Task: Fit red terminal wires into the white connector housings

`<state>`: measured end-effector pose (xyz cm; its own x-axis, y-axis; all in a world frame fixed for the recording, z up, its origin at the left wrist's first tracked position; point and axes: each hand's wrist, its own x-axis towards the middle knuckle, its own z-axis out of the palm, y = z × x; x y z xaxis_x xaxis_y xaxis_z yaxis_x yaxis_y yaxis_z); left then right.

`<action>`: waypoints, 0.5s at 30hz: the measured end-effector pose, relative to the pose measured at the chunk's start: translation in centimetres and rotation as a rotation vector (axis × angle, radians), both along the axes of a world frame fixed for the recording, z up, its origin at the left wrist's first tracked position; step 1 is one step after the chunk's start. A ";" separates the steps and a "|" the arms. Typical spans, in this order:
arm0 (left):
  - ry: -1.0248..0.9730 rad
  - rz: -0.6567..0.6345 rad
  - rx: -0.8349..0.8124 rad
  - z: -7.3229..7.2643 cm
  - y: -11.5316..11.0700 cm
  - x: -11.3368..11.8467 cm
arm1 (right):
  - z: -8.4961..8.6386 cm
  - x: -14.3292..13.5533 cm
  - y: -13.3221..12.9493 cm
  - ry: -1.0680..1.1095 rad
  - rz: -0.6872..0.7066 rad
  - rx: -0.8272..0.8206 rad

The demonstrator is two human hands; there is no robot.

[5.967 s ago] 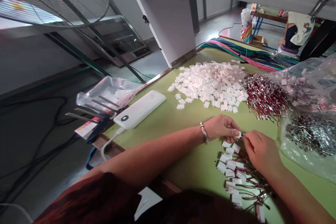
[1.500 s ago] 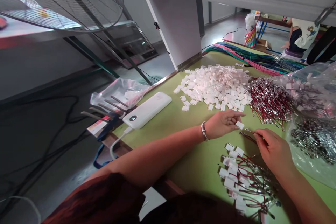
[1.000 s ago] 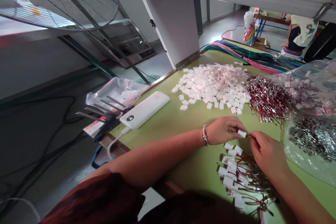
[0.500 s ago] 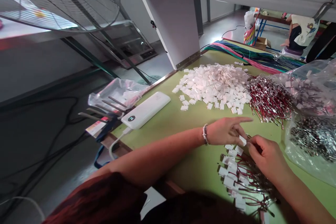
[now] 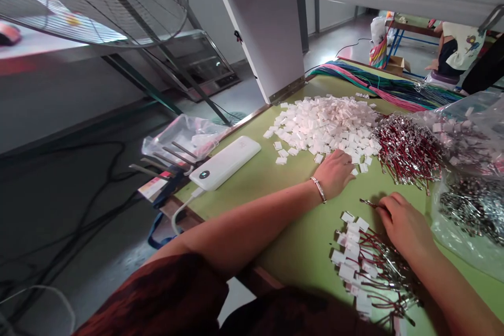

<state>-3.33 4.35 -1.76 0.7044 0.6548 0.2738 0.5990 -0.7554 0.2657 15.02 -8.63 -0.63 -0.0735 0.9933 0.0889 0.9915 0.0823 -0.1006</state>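
My left hand (image 5: 334, 174) is at the near edge of a heap of small white plastic connector housings (image 5: 323, 121). Its thumb and fingers are apart, with a loose housing close to the thumb tip. My right hand (image 5: 405, 223) is closed in a pinch on a short wire (image 5: 368, 202), whose metal terminal end sticks out to the left; the rest is hidden by the fingers. Just below lie several housings with dark red wires fitted (image 5: 354, 257), in an uneven row. A pile of red wires with metal terminals (image 5: 409, 149) lies beyond my right hand.
A white power bank (image 5: 226, 163) with a cable lies on the green tabletop (image 5: 252, 205). Clear bags of parts (image 5: 472, 210) are at the right. Long wire bundles (image 5: 386, 86) run along the back. A fan cage (image 5: 118, 0) stands left; a person (image 5: 459, 50) sits far off.
My left hand has left the right hand and moved up and left to the white heap. The housing between the hands is now on the row. My right hand shows a wire end.
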 end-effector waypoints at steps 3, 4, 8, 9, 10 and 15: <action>-0.022 -0.082 -0.014 0.2 0.1 -0.4 | 0.0 -0.1 0.0 -0.005 0.011 -0.014; -0.026 -0.100 -0.021 0.3 0.1 -0.5 | 0.1 -0.1 0.0 0.003 0.015 -0.009; 0.041 -0.129 -0.038 0.4 0.1 -0.6 | 0.5 0.2 0.0 0.044 0.014 0.037; 0.061 -0.133 -0.043 0.4 0.2 -0.5 | 0.5 0.3 0.0 0.046 0.016 0.042; 0.071 -0.138 -0.048 0.3 0.2 -0.5 | 0.5 0.3 0.0 0.042 0.020 0.040; -0.023 -0.151 -0.035 0.1 0.2 -0.5 | -0.1 -0.1 0.3 -0.026 0.005 0.021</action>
<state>-3.83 4.52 -1.63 0.7894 0.5511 0.2703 0.4723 -0.8266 0.3059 14.87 -8.32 -0.74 -0.0807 0.9909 0.1081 0.9934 0.0888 -0.0727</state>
